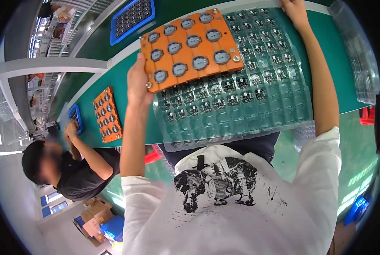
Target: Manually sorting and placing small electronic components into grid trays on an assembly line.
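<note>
The left grip (139, 80) holds an orange fixture plate (187, 54) by its near-left side; twelve round grey pieces sit on it, right of that grip. Beneath and right of the plate, a clear blister tray (241, 119) of small circuit boards (219, 103) lies on the green tabletop (342, 63). The right grip (293, 8), cut off by the upper edge, is beyond the tray's far-right part; whether it holds anything, I cannot tell.

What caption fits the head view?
Left hand holds an orange fixture plate over a clear blister tray of circuit boards, right hand near the tray's far edge.
</note>
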